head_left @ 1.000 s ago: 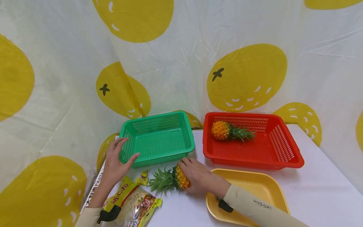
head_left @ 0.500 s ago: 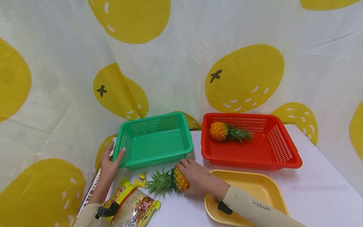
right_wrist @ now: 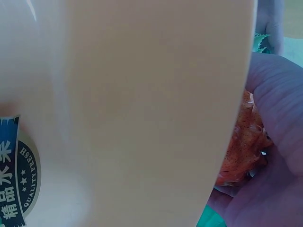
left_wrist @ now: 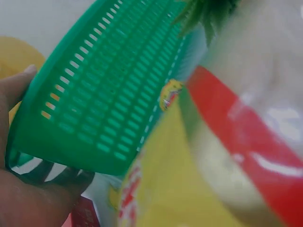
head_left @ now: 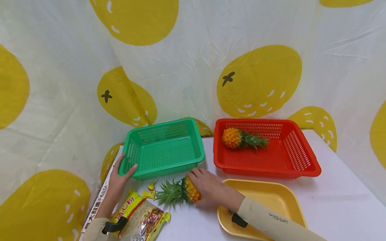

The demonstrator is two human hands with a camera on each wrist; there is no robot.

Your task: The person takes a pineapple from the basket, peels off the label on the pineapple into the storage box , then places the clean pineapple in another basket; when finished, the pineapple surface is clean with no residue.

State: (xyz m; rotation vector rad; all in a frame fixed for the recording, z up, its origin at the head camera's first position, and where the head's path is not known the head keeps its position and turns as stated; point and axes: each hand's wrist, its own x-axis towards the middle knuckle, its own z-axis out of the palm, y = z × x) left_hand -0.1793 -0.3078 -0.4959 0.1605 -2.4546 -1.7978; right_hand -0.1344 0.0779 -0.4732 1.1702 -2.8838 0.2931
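At the front left corner of a green plastic basket [head_left: 166,152], my left hand [head_left: 117,180] grips the rim. The left wrist view has the thumb on one side of the basket wall [left_wrist: 113,94] and fingers curled at the other. My right hand [head_left: 209,189] holds a small orange pineapple [head_left: 191,190] lying on the table, its leafy crown [head_left: 172,193] pointing left. Fingers and palm wrap the pineapple [right_wrist: 244,146] in the right wrist view, where a pale tray wall hides part of it.
Right of the green basket stands a red basket [head_left: 256,162] holding another pineapple [head_left: 232,138]. A yellow tray [head_left: 281,206] sits under my right forearm. Beside my left wrist lie a noodle bag [head_left: 143,217] and a box marked PASTA [head_left: 98,204]. A fruit-print curtain [head_left: 187,87] hangs behind.
My left hand has moved from above the green basket's left side down to its front left corner and grips it. The right hand stays on the pineapple.
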